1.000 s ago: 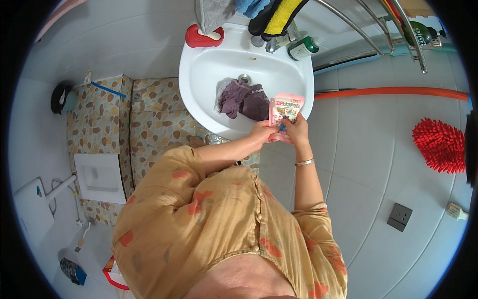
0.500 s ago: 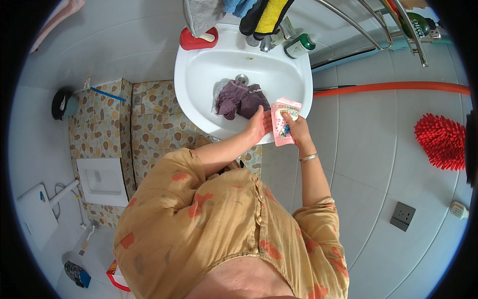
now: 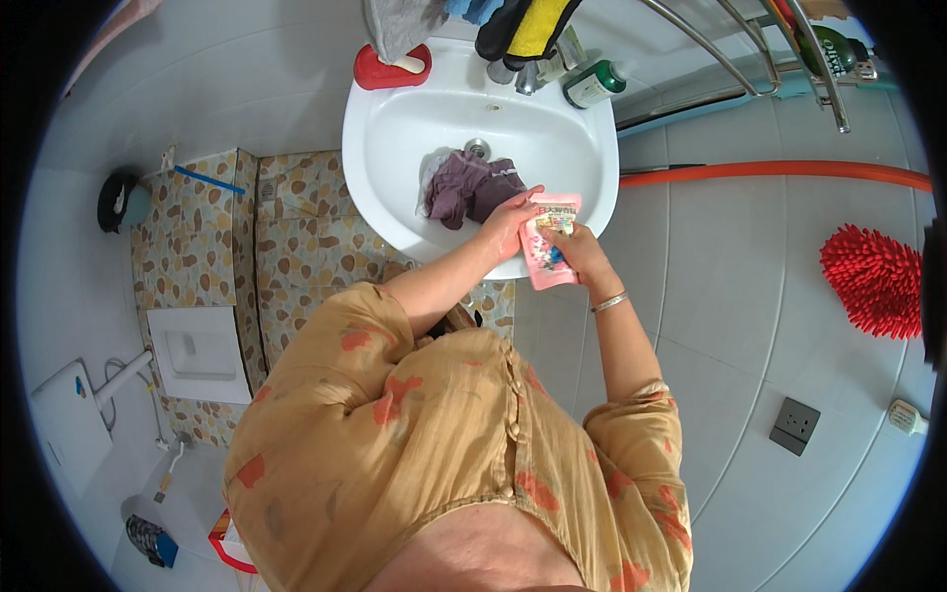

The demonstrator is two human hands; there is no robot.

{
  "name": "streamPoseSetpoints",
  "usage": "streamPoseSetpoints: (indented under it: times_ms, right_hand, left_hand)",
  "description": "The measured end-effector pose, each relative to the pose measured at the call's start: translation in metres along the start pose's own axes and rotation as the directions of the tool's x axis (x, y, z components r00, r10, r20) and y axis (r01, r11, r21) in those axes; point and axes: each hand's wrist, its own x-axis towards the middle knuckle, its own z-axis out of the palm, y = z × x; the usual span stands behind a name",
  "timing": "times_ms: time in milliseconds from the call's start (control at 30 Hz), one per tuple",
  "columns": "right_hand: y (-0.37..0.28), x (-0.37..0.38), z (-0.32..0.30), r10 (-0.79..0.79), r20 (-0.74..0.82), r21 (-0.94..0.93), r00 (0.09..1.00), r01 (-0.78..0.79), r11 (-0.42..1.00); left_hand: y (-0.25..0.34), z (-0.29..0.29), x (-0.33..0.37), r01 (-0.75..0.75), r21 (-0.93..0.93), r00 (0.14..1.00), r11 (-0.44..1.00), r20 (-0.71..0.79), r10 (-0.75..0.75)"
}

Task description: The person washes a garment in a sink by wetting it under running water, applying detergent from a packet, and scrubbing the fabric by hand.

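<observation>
A pink printed pouch (image 3: 542, 268) is held over the near right rim of the white washbasin (image 3: 380, 202). My right hand (image 3: 584, 253) grips it from the right, thumb across its front. At its upper left edge my left hand (image 3: 507, 221) is closed on the pouch, some fingers hidden behind it. Purple cloth (image 3: 456, 187) lies bunched in the basin beside the metal drain (image 3: 477, 149), just beyond my left hand.
A red soap dish (image 3: 380, 71), the tap (image 3: 527, 77) and a green-capped bottle (image 3: 593, 86) stand along the basin's back. Cloths, one of them yellow and black (image 3: 540, 30), hang above. A metal rack (image 3: 745, 44) juts out at upper right.
The pouch has shifted slightly left, toward my left hand. My left hand has come up against its edge and taken hold; before, its fingers were stretched out beside it.
</observation>
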Motion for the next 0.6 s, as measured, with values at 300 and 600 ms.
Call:
streamPoseSetpoints:
  times_ms: [300,600]
  right_hand:
    - [0.010,-0.007,-0.009,0.146,0.092,-0.145,0.985,-0.132,0.981]
    - [0.012,0.003,-0.011,0.037,0.001,-0.560,0.999,-0.030,0.828]
  left_hand:
    - [0.011,-0.017,0.008,-0.144,-0.021,0.983,0.989,-0.120,0.141]
    - [0.011,-0.017,0.004,-0.109,0.000,0.992,0.994,-0.057,0.109]
